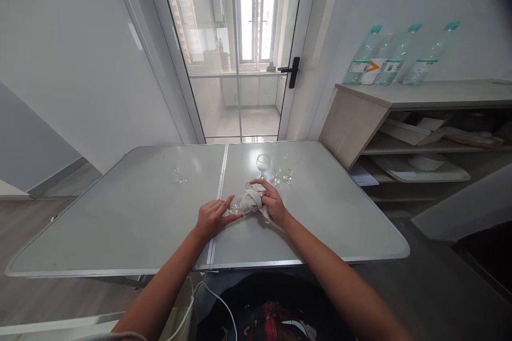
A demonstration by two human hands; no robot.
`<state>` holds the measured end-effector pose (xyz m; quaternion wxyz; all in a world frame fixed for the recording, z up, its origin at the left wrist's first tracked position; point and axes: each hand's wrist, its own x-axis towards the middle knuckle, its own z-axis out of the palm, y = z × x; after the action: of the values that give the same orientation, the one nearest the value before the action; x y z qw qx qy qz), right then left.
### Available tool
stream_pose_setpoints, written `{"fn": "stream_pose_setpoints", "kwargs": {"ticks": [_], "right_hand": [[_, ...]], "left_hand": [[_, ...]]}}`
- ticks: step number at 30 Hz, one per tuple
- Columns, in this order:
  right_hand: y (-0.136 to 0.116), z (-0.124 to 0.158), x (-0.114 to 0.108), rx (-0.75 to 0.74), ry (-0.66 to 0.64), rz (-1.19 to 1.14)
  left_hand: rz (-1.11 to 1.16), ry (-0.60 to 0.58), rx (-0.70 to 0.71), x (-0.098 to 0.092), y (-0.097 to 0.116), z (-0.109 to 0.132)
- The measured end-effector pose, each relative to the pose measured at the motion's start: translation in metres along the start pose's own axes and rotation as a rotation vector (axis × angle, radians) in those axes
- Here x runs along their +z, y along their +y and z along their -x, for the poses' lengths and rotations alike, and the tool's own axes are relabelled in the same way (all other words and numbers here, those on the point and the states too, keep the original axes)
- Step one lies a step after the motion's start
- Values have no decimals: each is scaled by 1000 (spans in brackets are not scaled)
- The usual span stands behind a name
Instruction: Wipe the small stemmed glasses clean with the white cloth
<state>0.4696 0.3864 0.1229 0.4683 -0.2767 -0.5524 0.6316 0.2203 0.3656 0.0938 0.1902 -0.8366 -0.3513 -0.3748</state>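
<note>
My right hand [273,203] is closed round a crumpled white cloth [251,200] wrapped over the bowl of a small stemmed glass [236,206]. My left hand [213,217] pinches the foot end of that glass, just above the grey folding table [120,224]. Three clear stemmed glasses [275,168] stand in a row just beyond my right hand. Another small glass [179,175] rests alone on the left half of the table.
A wooden shelf unit [400,117] stands to the right with three plastic water bottles [394,56] on top. A glass sliding door [240,48] with a black handle is behind the table. A white cable [216,298] hangs near the table's front edge.
</note>
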Motion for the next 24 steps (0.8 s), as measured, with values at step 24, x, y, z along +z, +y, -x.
{"fn": "stream_pose_setpoints", "kwargs": {"ticks": [24], "right_hand": [[1, 1, 10, 21, -142, 94]], "left_hand": [[9, -67, 92, -2, -4, -3]]}}
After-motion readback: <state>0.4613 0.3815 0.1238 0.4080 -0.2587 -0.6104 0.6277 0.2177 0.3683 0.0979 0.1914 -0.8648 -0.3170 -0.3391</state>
